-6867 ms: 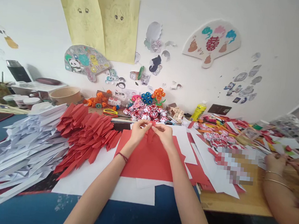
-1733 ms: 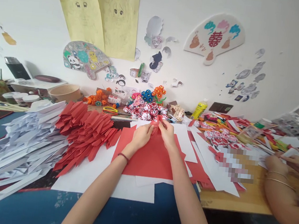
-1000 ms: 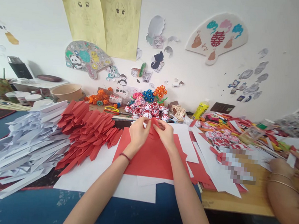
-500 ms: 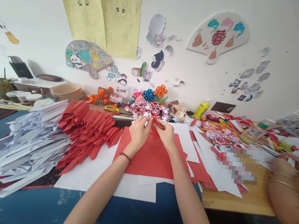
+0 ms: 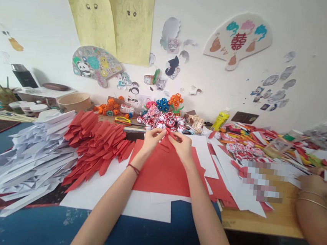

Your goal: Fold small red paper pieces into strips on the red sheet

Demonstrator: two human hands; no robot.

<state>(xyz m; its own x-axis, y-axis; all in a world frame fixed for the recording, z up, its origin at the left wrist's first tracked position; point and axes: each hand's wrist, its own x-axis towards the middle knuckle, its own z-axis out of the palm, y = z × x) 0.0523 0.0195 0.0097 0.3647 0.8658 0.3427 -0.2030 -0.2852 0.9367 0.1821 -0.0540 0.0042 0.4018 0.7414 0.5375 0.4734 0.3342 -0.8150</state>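
Note:
Both my hands pinch a small folded piece of red paper [image 5: 167, 139] above a large red sheet [image 5: 164, 172]. My left hand [image 5: 153, 140] has its fingertips closed on the piece's left side, and my right hand [image 5: 182, 144] grips its right side. Under the red sheet lie white sheets [image 5: 115, 198]. To the left is a heap of folded red strips [image 5: 100, 143], beside a bigger heap of folded white strips [image 5: 38, 156]. Just beyond my hands sit red-and-white paper flowers [image 5: 166, 119].
At the right edge, another person's hand [image 5: 316, 184] holds white paper. Yellow scissors [image 5: 122, 120], a bowl [image 5: 74, 101] and a yellow bottle [image 5: 221, 119] stand or lie along the wall. Coloured strips [image 5: 268, 138] cover the back right.
My left hand has tilted slightly lower and its wrist has shifted left, with the red piece still held. The other person's hand at the right has moved a little to the right.

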